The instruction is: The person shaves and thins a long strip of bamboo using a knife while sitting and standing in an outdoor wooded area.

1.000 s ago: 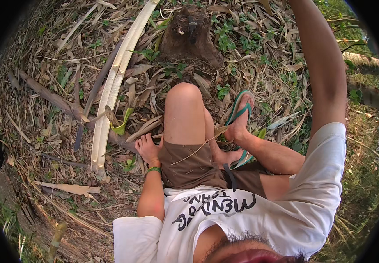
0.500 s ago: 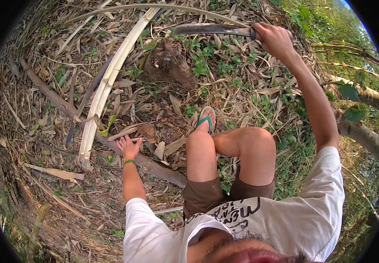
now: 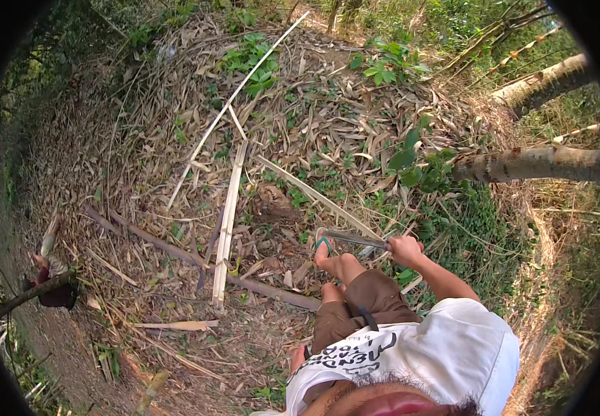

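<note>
My right hand (image 3: 405, 251) is closed around the handle of a machete (image 3: 355, 238). Its blade points left, passing over my sandalled foot (image 3: 323, 243). A pale split bamboo strip (image 3: 317, 196) runs from the ground ahead down to beside this hand; whether the fingers also grip it I cannot tell. At my left side, a bit of skin beside the shorts looks like part of my left hand (image 3: 298, 357), its fingers hidden. Wider split bamboo pieces (image 3: 227, 225) lie ahead on the left, across a brown branch (image 3: 272, 290).
A stump (image 3: 272, 203) stands just ahead of my foot. A long thin bamboo strip (image 3: 234, 97) lies farther off. Thick bamboo stems (image 3: 543, 164) cross at the right. Another person (image 3: 57, 281) is at the far left. Dry leaves and low plants cover the ground.
The view has pulled back and up. My left hand has drawn back from the ground beside the branch to my side. The machete has come nearer my body, still in my right hand.
</note>
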`<state>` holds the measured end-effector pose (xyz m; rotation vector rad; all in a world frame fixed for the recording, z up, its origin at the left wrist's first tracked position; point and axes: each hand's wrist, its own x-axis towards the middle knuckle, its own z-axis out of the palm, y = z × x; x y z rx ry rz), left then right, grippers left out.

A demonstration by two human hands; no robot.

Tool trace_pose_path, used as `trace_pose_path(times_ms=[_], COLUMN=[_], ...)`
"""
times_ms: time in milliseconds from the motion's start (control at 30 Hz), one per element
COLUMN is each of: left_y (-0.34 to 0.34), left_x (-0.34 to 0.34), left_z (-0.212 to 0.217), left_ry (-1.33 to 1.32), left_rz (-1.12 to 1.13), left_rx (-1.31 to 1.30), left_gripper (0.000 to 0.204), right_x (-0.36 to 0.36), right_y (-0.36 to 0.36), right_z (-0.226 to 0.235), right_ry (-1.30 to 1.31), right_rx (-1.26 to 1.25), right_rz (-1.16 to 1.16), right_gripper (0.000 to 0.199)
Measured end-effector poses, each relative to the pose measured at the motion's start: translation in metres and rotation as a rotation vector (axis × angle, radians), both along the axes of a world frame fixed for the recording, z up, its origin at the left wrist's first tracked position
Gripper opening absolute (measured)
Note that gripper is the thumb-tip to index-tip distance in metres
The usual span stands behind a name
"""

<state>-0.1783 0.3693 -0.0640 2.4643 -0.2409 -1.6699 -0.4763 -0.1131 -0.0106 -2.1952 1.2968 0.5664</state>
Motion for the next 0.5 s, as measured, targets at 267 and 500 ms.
trace_pose_path(times_ms=[267, 500], left_y=[-0.041, -0.139], left_x=[0.078, 0.162], left_z=[0.088, 0.095], left_ry=[-0.084, -0.028], left_rz=[0.215, 0.573], left_rx=[0.08, -0.322], left_gripper=[0.052, 0.047], right_x=[-0.074, -0.071], right_y=[0.077, 0.101], right_z=[0.077, 0.106], right_ry=[0.262, 0.321], right_rx=[0.103, 0.095], right_rz=[-0.343, -0.392], right_gripper=[0.016, 0.012])
